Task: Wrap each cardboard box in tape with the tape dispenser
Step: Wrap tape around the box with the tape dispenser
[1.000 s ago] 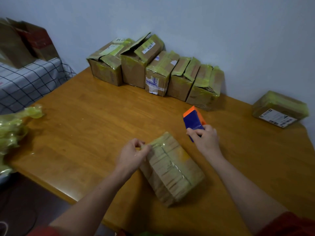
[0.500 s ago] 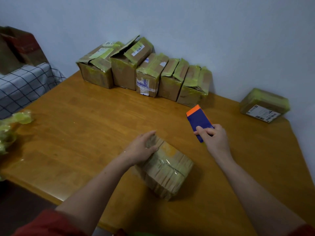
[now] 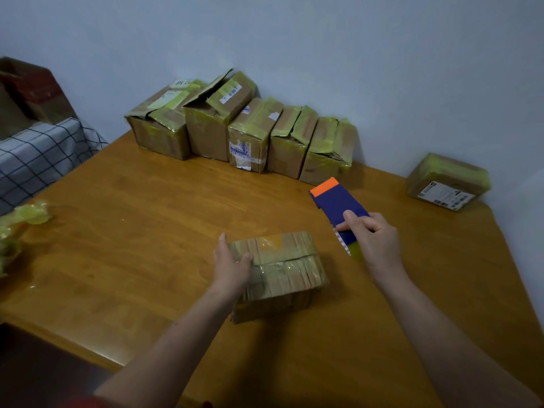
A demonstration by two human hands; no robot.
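At frame centre the left hand [image 3: 232, 266] gripped the left end of the cardboard box [image 3: 282, 269] on the surface [image 3: 147, 231]. The right hand [image 3: 374, 240] clasped the tape dispenser [image 3: 338, 207] just right of the box, apart from it. Advised: brace the box firmly and start the tape square to the edge.

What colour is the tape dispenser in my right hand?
The tape dispenser is dark blue with an orange far end, clearest in the head view.

A plain pale blue-grey wall [image 3: 382, 69] fills the upper half of the frame. Below it, a glossy orange-brown wooden table [image 3: 132, 245] spreads across the middle under soft light. A black-and-white checked cloth [image 3: 38, 160] covers furniture at the left edge. Dark floor [image 3: 35, 372] shows at the lower left.
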